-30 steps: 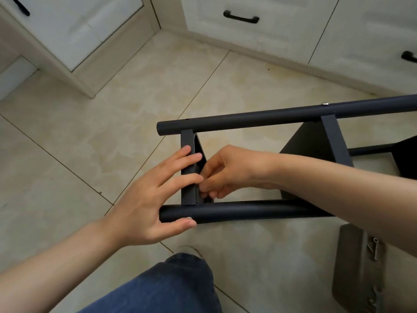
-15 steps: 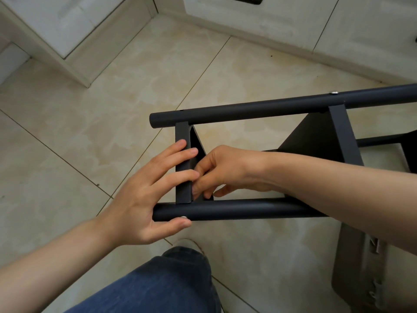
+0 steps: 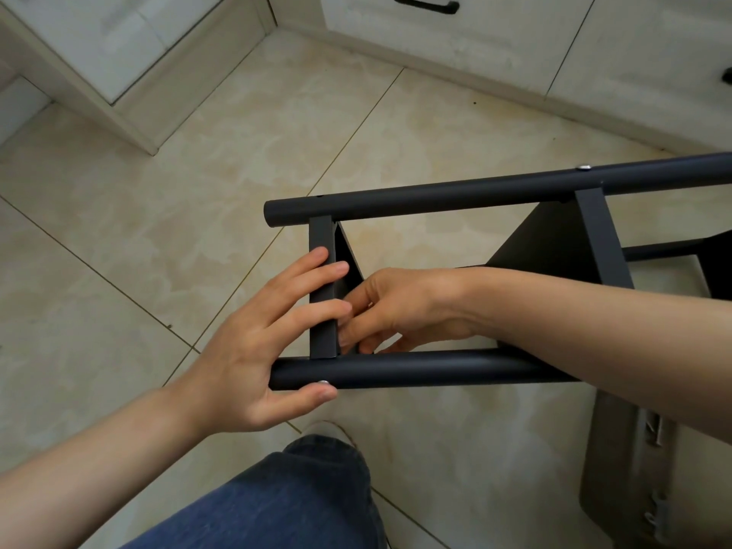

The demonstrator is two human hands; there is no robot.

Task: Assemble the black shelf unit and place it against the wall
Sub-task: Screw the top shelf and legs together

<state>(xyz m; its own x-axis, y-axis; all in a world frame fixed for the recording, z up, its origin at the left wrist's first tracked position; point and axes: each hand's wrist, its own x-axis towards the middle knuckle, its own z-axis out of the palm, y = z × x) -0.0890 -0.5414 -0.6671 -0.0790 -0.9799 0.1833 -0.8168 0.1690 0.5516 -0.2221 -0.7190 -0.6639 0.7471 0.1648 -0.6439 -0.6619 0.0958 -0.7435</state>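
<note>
1. The shelf unit (image 3: 554,247) lies on its side on the floor (image 3: 158,231), from the centre of the view out to 3 o'clock. It is well apart from the cabinets (image 3: 475,41) at 12 o'clock and is not yet stood against a wall.
2. The step in hand is judged to be the fixing of the end bar (image 3: 321,247) between the far tube (image 3: 455,194) and the near tube (image 3: 416,368).
3. The left hand (image 3: 253,350) is spread. Its straight fingers are pressed across the bar, and its thumb is laid under the near tube, just beside a screw (image 3: 323,382) at the bar's 6 o'clock.
4. The right hand (image 3: 400,311) is curled in behind the bar at its 3 o'clock side. Whether anything is pinched cannot be told, since the fingertips are hidden.
5. The two hands are set close together across the bar.
6. For the next move, the joint is judged to need holding square while the screw is tightened. A small hole (image 3: 323,196) on the far tube suggests a second screw is wanted there.
</note>
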